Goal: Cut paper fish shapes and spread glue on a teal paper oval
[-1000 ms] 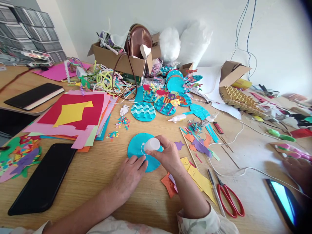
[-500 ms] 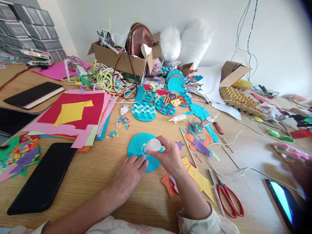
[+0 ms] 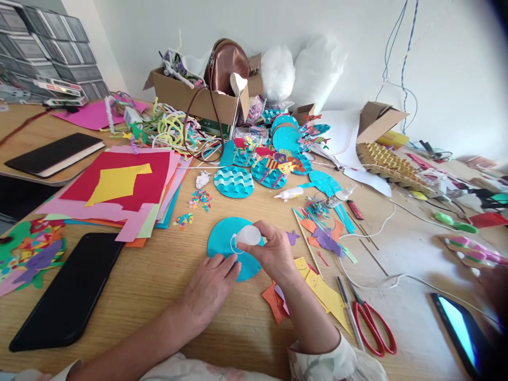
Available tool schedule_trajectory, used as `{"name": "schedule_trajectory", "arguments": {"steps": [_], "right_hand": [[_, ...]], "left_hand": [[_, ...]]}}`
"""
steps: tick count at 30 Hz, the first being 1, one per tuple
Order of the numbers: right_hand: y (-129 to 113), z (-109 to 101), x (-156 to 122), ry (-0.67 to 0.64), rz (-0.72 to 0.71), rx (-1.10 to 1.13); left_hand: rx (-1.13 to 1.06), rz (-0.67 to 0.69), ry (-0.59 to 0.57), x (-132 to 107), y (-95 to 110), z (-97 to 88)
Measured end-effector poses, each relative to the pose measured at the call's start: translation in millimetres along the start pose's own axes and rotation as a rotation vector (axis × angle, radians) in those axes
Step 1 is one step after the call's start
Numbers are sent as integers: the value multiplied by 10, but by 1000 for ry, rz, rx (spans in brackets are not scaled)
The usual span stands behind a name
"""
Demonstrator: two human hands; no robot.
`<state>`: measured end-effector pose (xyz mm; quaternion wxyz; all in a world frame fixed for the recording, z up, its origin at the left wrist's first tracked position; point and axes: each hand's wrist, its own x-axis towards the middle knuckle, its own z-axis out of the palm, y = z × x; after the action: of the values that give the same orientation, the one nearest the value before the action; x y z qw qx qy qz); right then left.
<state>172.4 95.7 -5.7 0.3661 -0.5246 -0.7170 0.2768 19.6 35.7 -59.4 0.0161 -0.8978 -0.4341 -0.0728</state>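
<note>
A teal paper disc point(image 3: 222, 241) lies on the wooden table point(image 3: 159, 286) in front of me. My right hand point(image 3: 273, 254) is closed round a small white glue bottle point(image 3: 246, 235), tipped sideways with its nozzle touching the disc. A thin white glue line curves on the paper beside the nozzle. My left hand point(image 3: 208, 288) lies flat with fingers stretched out, its fingertips pressing the disc's near edge.
Red-handled scissors point(image 3: 371, 328) and yellow and orange paper scraps point(image 3: 317, 288) lie right of my arm. A black tablet point(image 3: 69, 291) rests at the left, coloured paper sheets point(image 3: 123, 185) behind it. Decorated teal discs point(image 3: 257, 159), a cardboard box point(image 3: 198, 98) and another person's hand point(image 3: 494, 291) are farther off.
The view has shifted slightly. The glue bottle and both hands stay nearly in place on the teal disc.
</note>
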Motion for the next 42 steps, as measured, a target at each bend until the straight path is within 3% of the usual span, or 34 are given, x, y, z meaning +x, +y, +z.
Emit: {"name": "schedule_trajectory", "arguments": {"steps": [32,42], "right_hand": [[-11,-9,-26,-37,10,48],[-5,-149,-13,-38,84,154]], "left_hand": [[-18,-23,-36,7,8,-10],[33,-3,-79,27,17,-93]]}}
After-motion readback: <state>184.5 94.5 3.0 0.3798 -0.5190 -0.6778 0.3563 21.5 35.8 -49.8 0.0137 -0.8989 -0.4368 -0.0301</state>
